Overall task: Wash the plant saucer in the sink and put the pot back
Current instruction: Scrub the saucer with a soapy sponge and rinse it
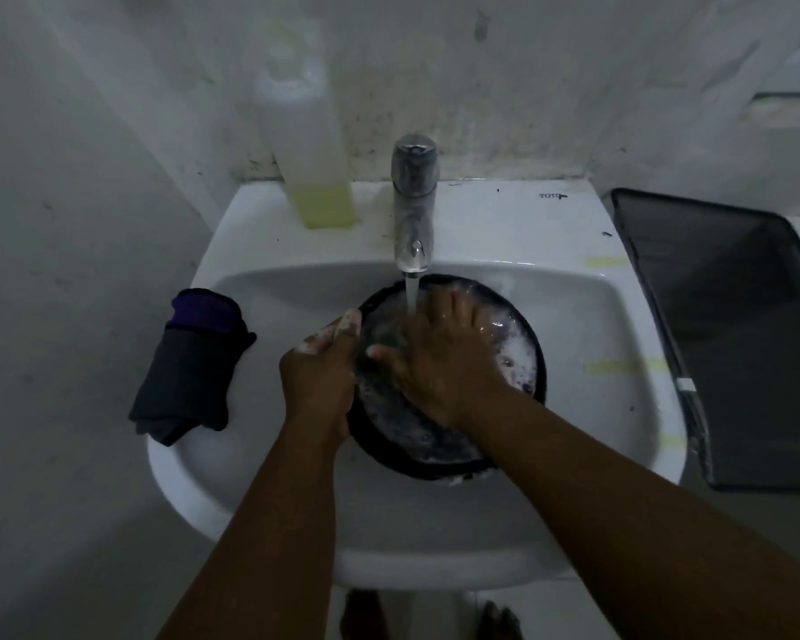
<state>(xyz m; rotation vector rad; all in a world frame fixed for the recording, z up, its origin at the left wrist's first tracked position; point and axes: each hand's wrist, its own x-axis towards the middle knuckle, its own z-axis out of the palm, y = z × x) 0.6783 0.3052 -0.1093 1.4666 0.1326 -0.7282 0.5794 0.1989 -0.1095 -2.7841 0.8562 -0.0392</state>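
A round black plant saucer (416, 448), wet and full of suds, lies in the white sink (269, 455) under the chrome tap (414, 205), whose water runs onto it. My left hand (322, 371) grips the saucer's left rim, thumb along the edge. My right hand (439, 348) lies flat inside the saucer with fingers spread, pressing on its soapy surface beneath the stream. A dark patch shows under my right palm; whether it is a sponge I cannot tell. No pot is in view.
A tall bottle (317, 145) with a little yellow liquid stands on the sink's back ledge, left of the tap. A folded dark cloth (190, 362) with a purple band rests on the sink's left rim. A dark mesh tray (730, 334) lies to the right.
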